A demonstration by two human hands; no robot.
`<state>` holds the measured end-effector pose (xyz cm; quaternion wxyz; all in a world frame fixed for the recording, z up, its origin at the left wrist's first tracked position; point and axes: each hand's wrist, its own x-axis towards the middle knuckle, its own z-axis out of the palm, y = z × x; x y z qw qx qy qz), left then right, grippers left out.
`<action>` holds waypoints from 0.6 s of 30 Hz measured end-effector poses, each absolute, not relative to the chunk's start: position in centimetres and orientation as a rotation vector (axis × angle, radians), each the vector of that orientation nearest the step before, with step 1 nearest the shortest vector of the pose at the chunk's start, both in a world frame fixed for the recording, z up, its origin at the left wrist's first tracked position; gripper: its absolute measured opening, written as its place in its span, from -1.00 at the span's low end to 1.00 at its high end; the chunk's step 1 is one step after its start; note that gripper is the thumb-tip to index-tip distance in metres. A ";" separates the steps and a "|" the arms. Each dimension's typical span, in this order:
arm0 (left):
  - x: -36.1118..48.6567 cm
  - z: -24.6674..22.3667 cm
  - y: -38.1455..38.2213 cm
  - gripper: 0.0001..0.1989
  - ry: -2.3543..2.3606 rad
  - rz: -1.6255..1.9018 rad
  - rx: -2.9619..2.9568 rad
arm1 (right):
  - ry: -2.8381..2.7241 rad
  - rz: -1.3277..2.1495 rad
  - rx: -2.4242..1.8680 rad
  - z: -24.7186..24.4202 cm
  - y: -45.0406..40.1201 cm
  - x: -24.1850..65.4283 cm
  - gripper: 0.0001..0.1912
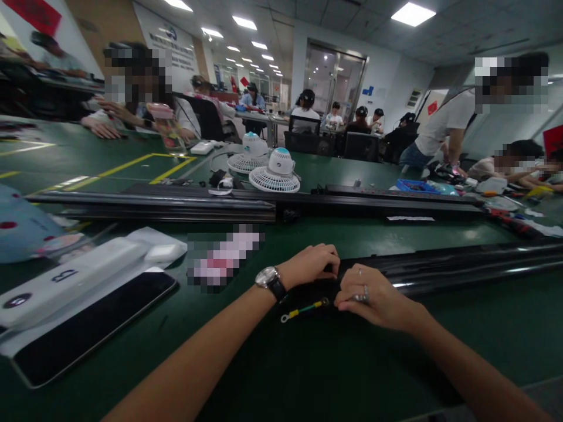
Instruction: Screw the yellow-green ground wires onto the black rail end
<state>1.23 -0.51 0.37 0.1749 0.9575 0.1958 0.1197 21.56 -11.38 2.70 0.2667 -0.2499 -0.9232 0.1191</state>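
My left hand [313, 264], with a watch on its wrist, has its fingers curled at the near-left end of a long black profile [466, 266]. Just to its right, my right hand [373, 296], wearing rings, is closed with thumb and fingers pressed together by the same end. What either hand pinches is too small and dark to make out. A short green-yellow wire [308, 309] with a ring terminal at its left tip lies below my hands, its other end close to my right fingertips.
More long black profiles [176, 206] cross the green table [352, 375]. Behind them stand two white fans [276, 171]. At the left lie a dark-screened phone [94, 322] and a white device [74, 278]. A blue tray [416, 186] is at the back right. Several people are around.
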 end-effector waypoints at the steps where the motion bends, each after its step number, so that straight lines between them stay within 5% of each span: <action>1: 1.2 0.4 -0.5 -0.95 0.559 0.337 2.713 | -2.475 0.298 -0.697 2.7 -11.4 21.6 -0.91; 18: 1.2 0.0 -0.4 -0.97 0.544 0.348 2.707 | -2.478 0.306 -0.631 2.6 -11.3 21.7 -0.93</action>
